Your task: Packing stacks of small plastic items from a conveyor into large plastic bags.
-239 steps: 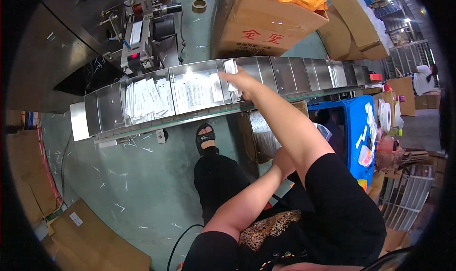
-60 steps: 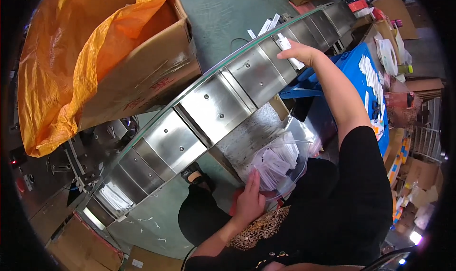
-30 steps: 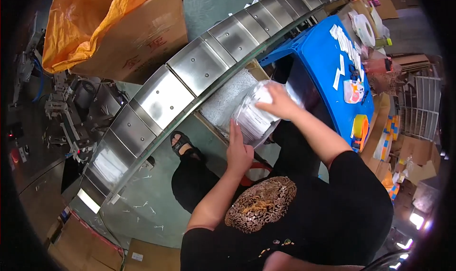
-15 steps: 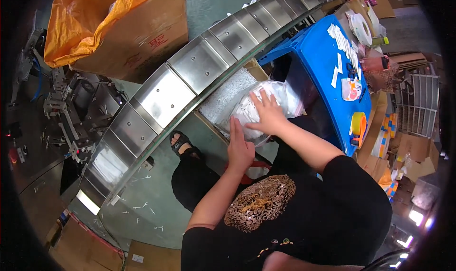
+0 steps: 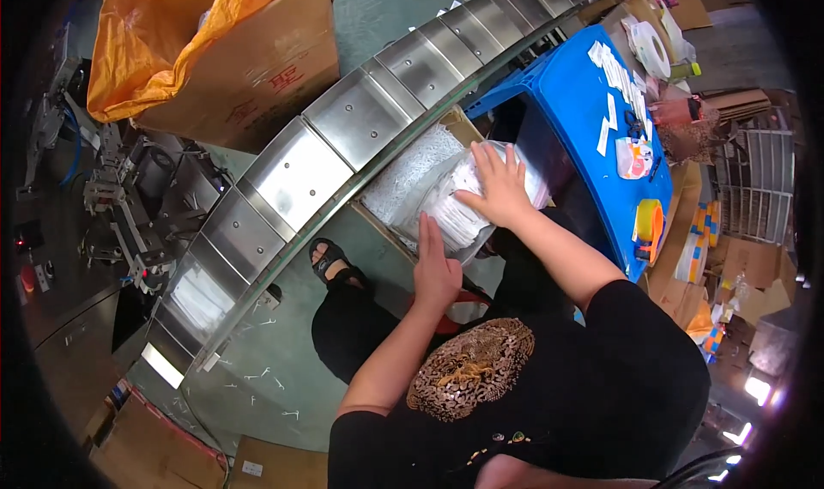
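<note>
A clear plastic bag (image 5: 461, 218) packed with thin white pieces lies in front of me. It rests over an open carton (image 5: 464, 129) filled with a loose heap of small white pieces (image 5: 414, 173). Spread fingers of my right hand (image 5: 504, 190) lie flat on the bag's upper right side. My left hand (image 5: 437, 271) is at the bag's near left edge, its fingers stretched out and pointing away from me. Neither hand is closed around anything. The exact kind of white piece is too small to make out.
A curved metal-plate conveyor (image 5: 360, 103) runs past the carton. To the right stands a blue table (image 5: 575, 103) with paper strips and a yellow tape roll (image 5: 648, 220). A large carton with an orange liner (image 5: 172, 69) is at far left. Small white bits litter the floor.
My right hand has slid slightly up and to the right across the bag, uncovering more of the white pieces. My left hand has barely shifted.
</note>
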The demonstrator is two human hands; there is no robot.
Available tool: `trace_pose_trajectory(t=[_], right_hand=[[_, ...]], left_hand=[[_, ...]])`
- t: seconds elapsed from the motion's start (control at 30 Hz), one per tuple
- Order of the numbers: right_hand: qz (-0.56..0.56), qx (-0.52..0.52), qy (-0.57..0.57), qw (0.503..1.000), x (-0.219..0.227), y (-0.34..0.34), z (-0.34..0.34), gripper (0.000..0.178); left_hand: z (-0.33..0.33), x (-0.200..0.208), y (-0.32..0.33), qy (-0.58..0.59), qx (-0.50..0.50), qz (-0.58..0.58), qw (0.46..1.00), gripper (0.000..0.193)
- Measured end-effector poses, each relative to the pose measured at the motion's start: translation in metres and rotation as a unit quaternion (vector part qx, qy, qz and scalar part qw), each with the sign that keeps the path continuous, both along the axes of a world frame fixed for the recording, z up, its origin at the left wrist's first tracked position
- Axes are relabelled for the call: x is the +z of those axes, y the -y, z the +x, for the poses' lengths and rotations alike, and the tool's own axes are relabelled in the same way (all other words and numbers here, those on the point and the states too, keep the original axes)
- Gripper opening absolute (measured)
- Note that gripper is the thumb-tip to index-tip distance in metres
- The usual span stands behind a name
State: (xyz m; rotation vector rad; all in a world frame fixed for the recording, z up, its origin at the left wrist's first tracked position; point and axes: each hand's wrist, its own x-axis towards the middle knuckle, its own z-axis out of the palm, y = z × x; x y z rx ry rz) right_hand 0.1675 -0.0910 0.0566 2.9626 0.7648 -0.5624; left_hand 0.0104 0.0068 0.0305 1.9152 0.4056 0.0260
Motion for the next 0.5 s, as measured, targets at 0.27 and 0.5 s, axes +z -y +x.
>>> trace_pose_trajectory(t=[0.27, 0.5], right_hand=[[-0.006, 0.037, -0.056, 0.998, -0.006, -0.016, -0.01, 0.084], [0.33, 0.073, 0.072, 0.939, 0.018, -0.02, 0.146, 0.045]], left_hand=[[0.0, -0.008, 0.002, -0.011, 0.004, 0.01, 1.0, 0.072], [0.001, 0.014, -0.013, -0.07, -0.044, -0.056, 0.995, 0.073]])
